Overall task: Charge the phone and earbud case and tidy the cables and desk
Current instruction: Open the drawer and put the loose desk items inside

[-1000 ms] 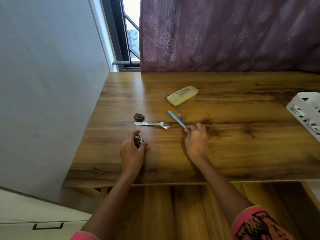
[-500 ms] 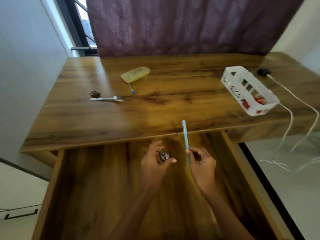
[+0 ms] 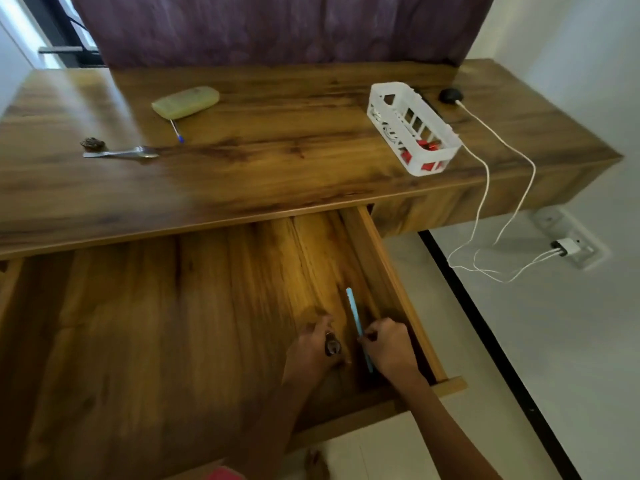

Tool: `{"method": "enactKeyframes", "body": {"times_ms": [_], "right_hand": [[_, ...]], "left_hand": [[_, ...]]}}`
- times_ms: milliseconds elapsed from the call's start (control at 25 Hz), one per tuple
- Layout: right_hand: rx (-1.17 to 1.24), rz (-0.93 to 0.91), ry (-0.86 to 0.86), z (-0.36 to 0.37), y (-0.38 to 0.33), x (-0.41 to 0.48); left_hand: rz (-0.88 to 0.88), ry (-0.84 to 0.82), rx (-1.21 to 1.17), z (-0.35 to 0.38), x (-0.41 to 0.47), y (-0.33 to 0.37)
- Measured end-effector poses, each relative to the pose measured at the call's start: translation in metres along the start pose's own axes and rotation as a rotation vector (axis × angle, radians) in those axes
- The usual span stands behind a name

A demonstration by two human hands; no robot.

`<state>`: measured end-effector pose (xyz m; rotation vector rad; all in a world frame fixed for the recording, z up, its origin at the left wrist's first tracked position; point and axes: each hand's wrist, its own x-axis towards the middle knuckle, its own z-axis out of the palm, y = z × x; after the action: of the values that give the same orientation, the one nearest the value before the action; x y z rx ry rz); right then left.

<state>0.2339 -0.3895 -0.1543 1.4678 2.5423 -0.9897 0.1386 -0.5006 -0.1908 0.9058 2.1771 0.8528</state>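
Wooden drawer [image 3: 173, 323], lower centre: right hand [image 3: 388, 344] pinches a blue pen [image 3: 356, 320], left hand [image 3: 311, 346] grips a small dark thing [image 3: 332, 347]. Tidying step I reckon; next, release both inside.

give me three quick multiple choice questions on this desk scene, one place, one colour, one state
1. The drawer is: A shut, B open, C taken out.
2. The pen in the right hand is: A light blue, B red, C black.
3. The spoon lies: A in the drawer, B in the right hand, C on the desk.
Answers: 1 B, it stands pulled out under the desk. 2 A, its pale blue barrel shows above the hand. 3 C, it rests on the desk's left part.
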Motion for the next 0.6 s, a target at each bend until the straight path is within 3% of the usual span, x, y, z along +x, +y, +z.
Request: {"method": "enactKeyframes", "body": {"times_ms": [360, 480, 600], "right_hand": [[-0.090, 0.040, -0.064, 0.017, 0.011, 0.009], [-0.059, 0.023, -0.015, 0.017, 0.006, 0.005], [0.076, -0.122, 0.078, 0.010, -0.014, 0.004]], "left_hand": [[0.066, 0.005, 0.041, 0.009, 0.003, -0.002], [0.124, 0.088, 0.096, 0.005, 0.000, -0.003], [0.192, 0.211, 0.114, -0.009, -0.001, 0.001]]}}
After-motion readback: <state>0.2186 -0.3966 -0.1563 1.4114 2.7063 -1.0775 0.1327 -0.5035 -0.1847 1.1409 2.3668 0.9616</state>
